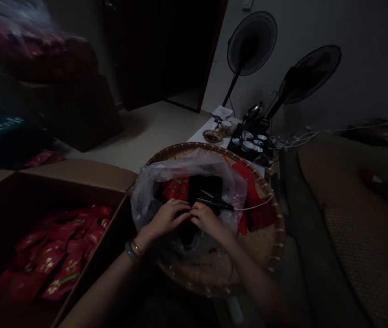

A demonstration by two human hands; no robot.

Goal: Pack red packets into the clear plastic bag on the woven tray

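A round woven bamboo tray (278,237) holds an open clear plastic bag (142,193) with red packets (175,187) inside. My left hand (168,219), with two bracelets at its wrist, and my right hand (209,222) meet above the bag, fingertips together. Their fingers are bent and closed; whatever lies between them is too dark to make out. Just beyond the right hand, a black tong-like tool (219,202) with two spread arms and a white cord (255,206) lies across a dark block. Flat red pieces (245,173) rest at the tray's right side.
On the left stands an open cardboard box (78,175) with many red packets (57,255) in it. Behind are a low table with a tea set (248,143) and two fans (252,43). A couch with a woven mat (347,205) is at right. The room is dim.
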